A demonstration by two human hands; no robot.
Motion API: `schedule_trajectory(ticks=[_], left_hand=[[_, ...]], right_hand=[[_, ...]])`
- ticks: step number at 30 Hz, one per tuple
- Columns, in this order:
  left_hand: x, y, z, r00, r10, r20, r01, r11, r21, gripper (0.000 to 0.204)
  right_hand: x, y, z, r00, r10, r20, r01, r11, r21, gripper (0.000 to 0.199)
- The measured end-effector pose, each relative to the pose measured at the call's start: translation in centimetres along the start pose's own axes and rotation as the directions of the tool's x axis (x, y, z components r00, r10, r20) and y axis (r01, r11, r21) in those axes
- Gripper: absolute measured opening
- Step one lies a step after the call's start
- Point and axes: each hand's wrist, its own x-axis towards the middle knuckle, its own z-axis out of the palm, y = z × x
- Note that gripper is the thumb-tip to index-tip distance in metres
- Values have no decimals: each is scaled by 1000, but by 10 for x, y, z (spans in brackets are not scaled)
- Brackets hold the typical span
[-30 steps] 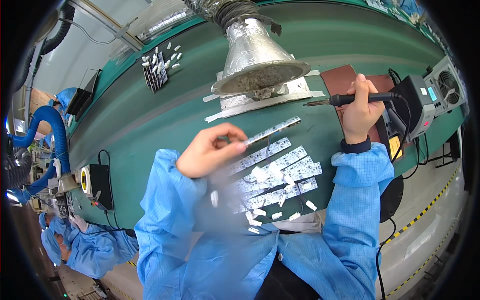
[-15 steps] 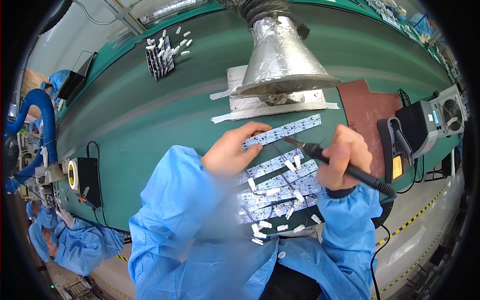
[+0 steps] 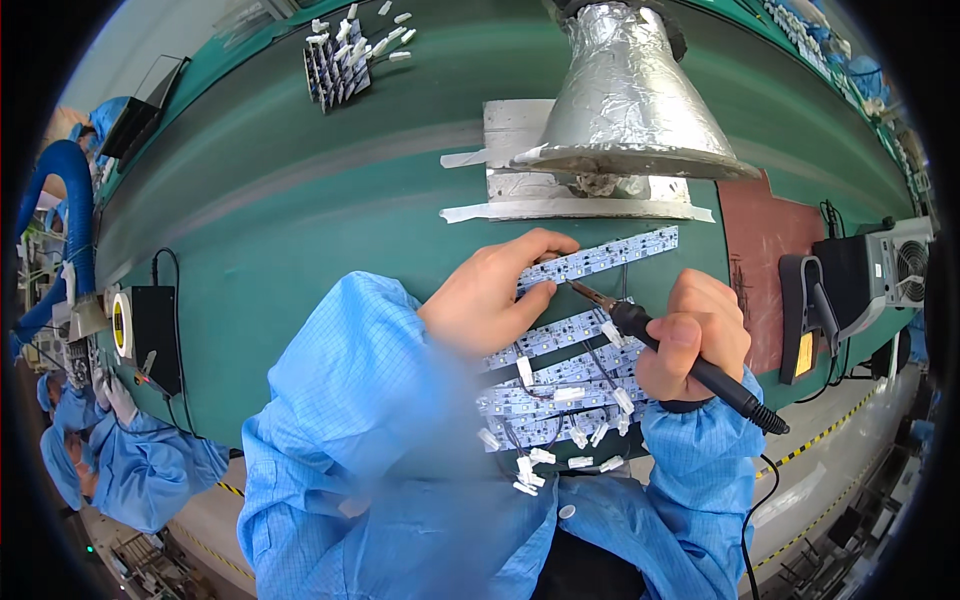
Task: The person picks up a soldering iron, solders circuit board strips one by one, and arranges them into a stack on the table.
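My left hand (image 3: 495, 290) pinches the left end of a narrow white circuit board strip (image 3: 630, 248) between thumb and fingers, above the green bench. In my right fist is a black-handled soldering iron (image 3: 738, 394); my right hand (image 3: 695, 335) grips it like a pen, slanting down to the left. Its tip is at the strip's lower edge, close to my left thumb; whether it touches cannot be made out. Nearer my body lie several more board strips (image 3: 545, 342), with dark wires and white plug connectors (image 3: 569, 394) across them.
A foil-covered fume hood (image 3: 640, 90) stands beyond my hands. To the right are a reddish-brown mat (image 3: 760, 235), an iron stand (image 3: 797, 300) and a soldering station (image 3: 850, 252). Upright boards (image 3: 335, 75) sit far left. A black device (image 3: 155, 350) and a gloved co-worker (image 3: 140, 465) are left.
The whole view has shifted, with the bench things now further right. Along the strip, the iron's tip has moved left toward my left thumb. Both hands keep their holds.
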Motion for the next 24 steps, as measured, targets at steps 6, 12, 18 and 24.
schedule_trajectory(ticks=[6, 12, 18, 24], left_hand=[[0, 0, 0, 1000, 7, 8, -7, 999, 33, 38], [-2, 1, 1, 1000, -2, -3, 2, 1000, 28, 38], [0, 0, 0, 1000, -7, -5, 7, 1000, 27, 40], [0, 0, -2, 1000, -22, 4, 22, 999, 33, 41]], right_hand=[[-1, 0, 3, 1000, -21, -13, 21, 1000, -2, 30], [-2, 1, 3, 1000, -30, 10, 30, 999, 11, 28], [-2, 2, 5, 999, -40, -1, 40, 999, 7, 29], [-2, -2, 2, 995, 21, -98, -30, 996, -87, 31]])
